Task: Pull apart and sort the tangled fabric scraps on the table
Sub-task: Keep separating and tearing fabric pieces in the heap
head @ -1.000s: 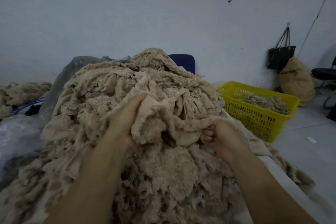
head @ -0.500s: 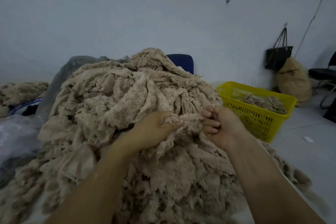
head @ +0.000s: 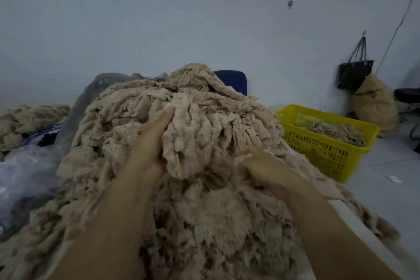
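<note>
Here, my left hand [head: 147, 152] grips a clump of the scraps [head: 204, 211] heaped at twelve o'clock; my right hand [head: 263, 168] clutches more. The table [head: 350, 219] edge runs at four, the basket [head: 329, 154] stands at two, and open floor [head: 386, 188] lies beyond.

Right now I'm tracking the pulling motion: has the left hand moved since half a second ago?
Yes. The left hand has moved left, away from the yellow basket, and its fingers now reach higher into the fabric scraps.
</note>
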{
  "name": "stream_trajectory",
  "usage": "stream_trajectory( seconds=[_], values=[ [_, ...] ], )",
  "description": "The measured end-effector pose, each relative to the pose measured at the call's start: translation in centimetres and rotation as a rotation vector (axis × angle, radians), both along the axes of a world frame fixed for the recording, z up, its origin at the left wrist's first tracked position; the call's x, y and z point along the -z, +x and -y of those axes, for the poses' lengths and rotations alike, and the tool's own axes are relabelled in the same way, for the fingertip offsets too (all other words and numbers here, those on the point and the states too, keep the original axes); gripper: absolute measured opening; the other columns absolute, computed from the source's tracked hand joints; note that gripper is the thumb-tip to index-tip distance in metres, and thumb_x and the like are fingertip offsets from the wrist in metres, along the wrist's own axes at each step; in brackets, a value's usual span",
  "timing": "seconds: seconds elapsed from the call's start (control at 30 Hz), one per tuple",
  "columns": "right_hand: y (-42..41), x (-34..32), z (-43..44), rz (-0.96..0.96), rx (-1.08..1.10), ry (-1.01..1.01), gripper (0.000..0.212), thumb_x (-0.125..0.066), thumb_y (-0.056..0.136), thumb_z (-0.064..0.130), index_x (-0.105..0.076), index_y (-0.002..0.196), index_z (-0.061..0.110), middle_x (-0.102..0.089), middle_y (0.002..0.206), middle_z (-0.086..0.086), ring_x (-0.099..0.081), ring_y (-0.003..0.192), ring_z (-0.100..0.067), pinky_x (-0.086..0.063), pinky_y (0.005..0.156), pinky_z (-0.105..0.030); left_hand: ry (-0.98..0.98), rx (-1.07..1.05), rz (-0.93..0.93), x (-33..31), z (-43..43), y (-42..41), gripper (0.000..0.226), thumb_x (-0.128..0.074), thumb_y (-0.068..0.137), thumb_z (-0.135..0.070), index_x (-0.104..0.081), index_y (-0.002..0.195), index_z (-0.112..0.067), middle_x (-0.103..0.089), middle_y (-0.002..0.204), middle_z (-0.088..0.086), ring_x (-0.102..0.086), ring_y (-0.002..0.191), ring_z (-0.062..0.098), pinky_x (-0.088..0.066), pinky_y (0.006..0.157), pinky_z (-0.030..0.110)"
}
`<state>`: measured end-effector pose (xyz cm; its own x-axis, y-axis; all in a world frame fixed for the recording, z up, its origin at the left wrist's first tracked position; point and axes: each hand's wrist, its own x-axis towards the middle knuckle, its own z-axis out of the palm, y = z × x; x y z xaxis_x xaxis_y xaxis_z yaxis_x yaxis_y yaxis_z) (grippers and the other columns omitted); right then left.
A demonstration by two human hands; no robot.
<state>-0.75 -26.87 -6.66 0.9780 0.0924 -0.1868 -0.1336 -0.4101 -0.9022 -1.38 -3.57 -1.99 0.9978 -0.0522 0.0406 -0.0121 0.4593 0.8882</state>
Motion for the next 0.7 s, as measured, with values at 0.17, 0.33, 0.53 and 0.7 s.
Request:
stream_trajectory(
  seconds=[0.17, 0.33, 0.53, 0.7],
  values=[
    [-1.1, 0.2, -6.7, 0.535, -0.293, -0.292, 0.077, -0.058, 0.079, 0.037, -0.025, 0.149, 0.034, -0.026, 0.150, 0.017, -0.038, 0.126, -0.005, -0.038, 0.096, -0.020, -0.272, 0.128, 0.009, -1.0, 2.5, -1.0, 0.045, -0.052, 0.094, -0.038, -0.082, 0.083, -0.006, -0.077, 0.094, 0.014, -0.076, 0.083, 0.021, -0.060, 0.066, 0.032],
    [0.3, 2.5, -3.4, 0.545, -0.027, -0.311, 0.032, -0.039, 0.104, 0.021, -0.051, 0.134, 0.027, -0.060, 0.129, -0.005, -0.056, 0.118, -0.026, -0.045, 0.092, -0.033, -0.357, 0.166, 0.081, -2.0, 1.4, -2.1, 0.070, -0.032, 0.108, -0.027, -0.073, 0.055, -0.009, -0.063, 0.052, 0.004, -0.062, 0.041, 0.014, -0.049, 0.039, 0.020],
    [1.6, 2.4, 1.9, 0.289, 0.319, -0.253, 0.047, -0.029, 0.107, 0.032, -0.037, 0.149, 0.012, -0.040, 0.153, -0.011, -0.041, 0.135, -0.029, -0.036, 0.097, -0.035, -0.235, -0.006, -0.009, -1.3, -1.0, -2.2, 0.034, -0.054, 0.099, -0.035, -0.077, 0.098, -0.010, -0.041, 0.119, 0.004, -0.073, 0.061, 0.018, -0.058, 0.049, 0.030],
    [0.5, -0.4, -0.9, 0.513, 0.193, -0.140, 0.020, -0.036, 0.104, 0.029, -0.051, 0.113, 0.020, -0.048, 0.094, -0.002, -0.052, 0.093, -0.019, -0.038, 0.072, -0.031, 0.667, 0.052, 0.071, 0.8, 2.5, -1.4, 0.057, -0.069, 0.066, -0.073, -0.074, 0.097, -0.025, -0.073, 0.092, -0.004, -0.069, 0.092, 0.020, -0.056, 0.087, 0.034]
  ],
)
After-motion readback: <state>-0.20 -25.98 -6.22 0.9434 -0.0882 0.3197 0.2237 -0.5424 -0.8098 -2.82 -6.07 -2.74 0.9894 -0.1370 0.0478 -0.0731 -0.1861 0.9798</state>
